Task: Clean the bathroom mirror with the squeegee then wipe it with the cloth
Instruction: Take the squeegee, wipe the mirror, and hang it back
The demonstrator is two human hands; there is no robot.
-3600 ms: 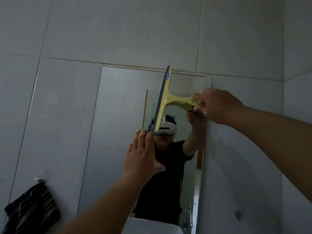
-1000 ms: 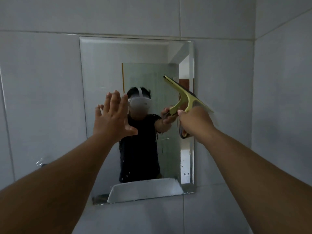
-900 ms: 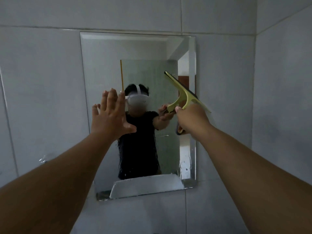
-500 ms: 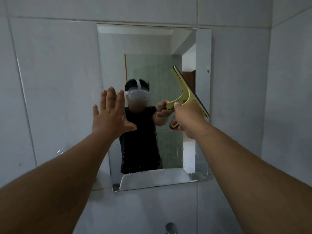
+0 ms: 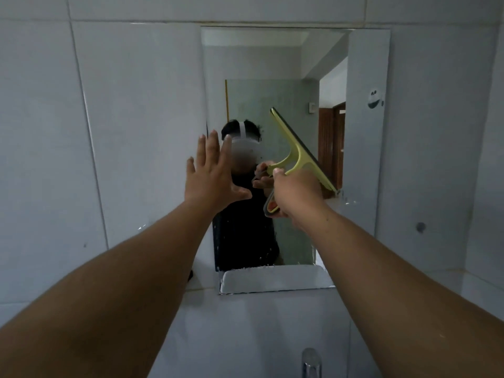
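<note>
While the right hand (image 5: 296, 196) is clamped on the yellow squeegee (image 5: 298, 152), its blade slants across the mirror (image 5: 365, 159); left of it, the left hand (image 5: 211, 174) is spread flat, fingers apart, holding nothing.

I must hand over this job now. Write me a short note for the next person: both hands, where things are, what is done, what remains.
Left hand: open, fingers spread, at the mirror's left edge.
Right hand: grip closed on the squeegee handle, blade tilted over the glass, right of centre.
Cloth: not in view.
Done: cannot tell how much is squeegeed.
Left: droplets remain along the bottom; finish the squeegee strokes, then wipe with the cloth.
</note>
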